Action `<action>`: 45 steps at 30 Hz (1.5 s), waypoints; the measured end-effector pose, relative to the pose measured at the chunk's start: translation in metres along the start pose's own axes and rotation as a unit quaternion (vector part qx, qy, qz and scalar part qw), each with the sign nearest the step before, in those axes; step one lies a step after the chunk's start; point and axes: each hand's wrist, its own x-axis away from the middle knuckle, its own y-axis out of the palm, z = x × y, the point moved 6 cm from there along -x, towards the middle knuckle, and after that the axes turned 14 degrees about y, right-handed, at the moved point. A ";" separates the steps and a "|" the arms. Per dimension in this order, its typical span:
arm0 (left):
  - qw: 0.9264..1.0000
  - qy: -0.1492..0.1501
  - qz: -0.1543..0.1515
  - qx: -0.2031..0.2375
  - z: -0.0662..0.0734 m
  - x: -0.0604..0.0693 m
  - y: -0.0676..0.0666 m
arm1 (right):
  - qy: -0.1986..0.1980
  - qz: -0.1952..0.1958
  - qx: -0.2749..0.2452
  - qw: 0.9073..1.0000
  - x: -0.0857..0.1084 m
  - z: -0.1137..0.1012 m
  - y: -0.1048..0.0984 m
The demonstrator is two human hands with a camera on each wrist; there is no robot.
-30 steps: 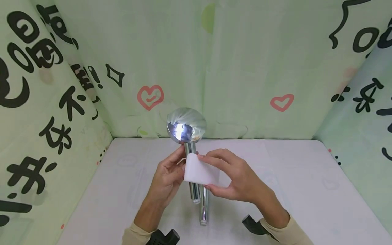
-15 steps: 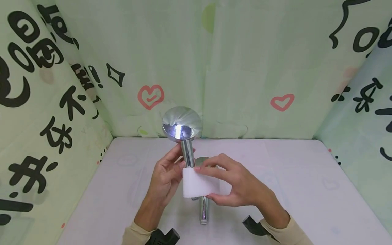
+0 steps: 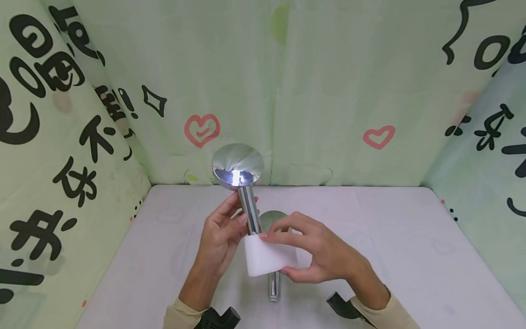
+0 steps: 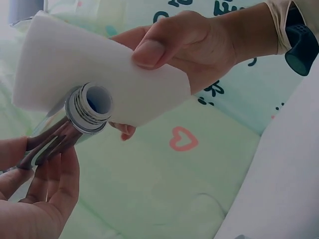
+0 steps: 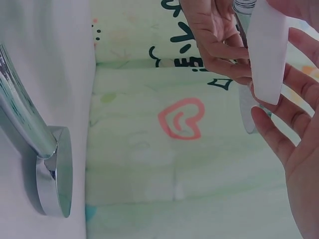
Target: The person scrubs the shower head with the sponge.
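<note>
A chrome shower head (image 3: 237,167) is held up off the table, round head at the top and handle slightly tilted. My left hand (image 3: 222,242) grips its handle between thumb and fingers. Against the lower part of the handle lies a white sponge (image 3: 269,257), pinched by my right hand (image 3: 318,251) with the thumb below and fingers above. In the left wrist view the sponge (image 4: 55,69) touches the handle just beside its threaded open end (image 4: 92,107). From the head view the sponge hides that end.
On the white table (image 3: 370,228), a second chrome shower head (image 3: 273,285) lies behind the sponge, which partly hides it; the right wrist view shows its round head (image 5: 55,174). Pale green printed curtains (image 3: 328,91) stand at the back and sides.
The sponge and right hand have slid down the handle from its middle to its lower end. The held shower head has shifted left and tilts more to the left.
</note>
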 end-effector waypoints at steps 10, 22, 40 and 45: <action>0.998 0.018 -0.057 -0.001 -0.005 0.003 0.005 | 0.044 0.044 0.020 0.998 -0.007 0.009 -0.007; 0.996 0.021 -0.083 0.035 -0.009 0.007 0.011 | 0.114 0.085 0.039 0.989 -0.013 0.018 -0.015; 0.996 0.013 -0.090 0.012 -0.009 0.007 0.008 | 0.107 0.062 0.025 0.992 -0.012 0.016 -0.013; 0.996 0.015 -0.084 0.005 -0.008 0.005 0.006 | 0.072 0.040 0.010 0.997 -0.011 0.012 -0.010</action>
